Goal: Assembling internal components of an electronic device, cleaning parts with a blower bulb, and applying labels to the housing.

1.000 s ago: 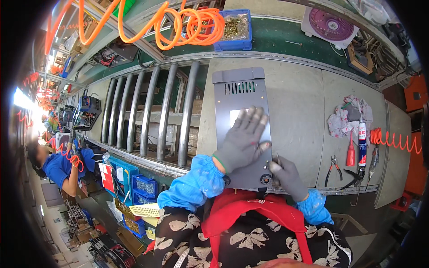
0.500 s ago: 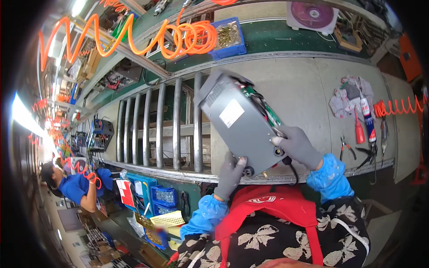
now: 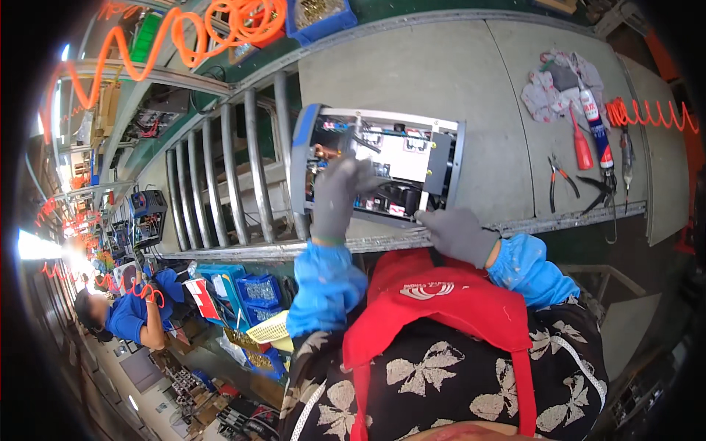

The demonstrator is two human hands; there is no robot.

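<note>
An open metal-cased electrical unit (image 3: 452,165) lies on the bench with its inside facing up. Wiring, boards and a white panel show in it, and its blue-edged front is toward the left. My left hand (image 3: 338,192), in a grey glove, reaches over the unit's left part; its fingers are blurred, so what they hold or touch is unclear. At the near right corner my right hand (image 3: 460,234), gloved too, grips the casing's edge between thumb and fingers.
Metal rollers (image 3: 257,165) run left of the unit. To the right lie a cloth (image 3: 551,92), a sealant tube (image 3: 597,121), a red-handled tool (image 3: 581,143) and pliers (image 3: 562,180). Orange coiled hoses (image 3: 187,37) hang at the upper left. A co-worker (image 3: 132,312) is at the far left, beyond blue bins (image 3: 259,290).
The unit was tilted up in both hands with its grey side showing; now it rests with its open side up. My left hand has moved from its near edge to over its inside.
</note>
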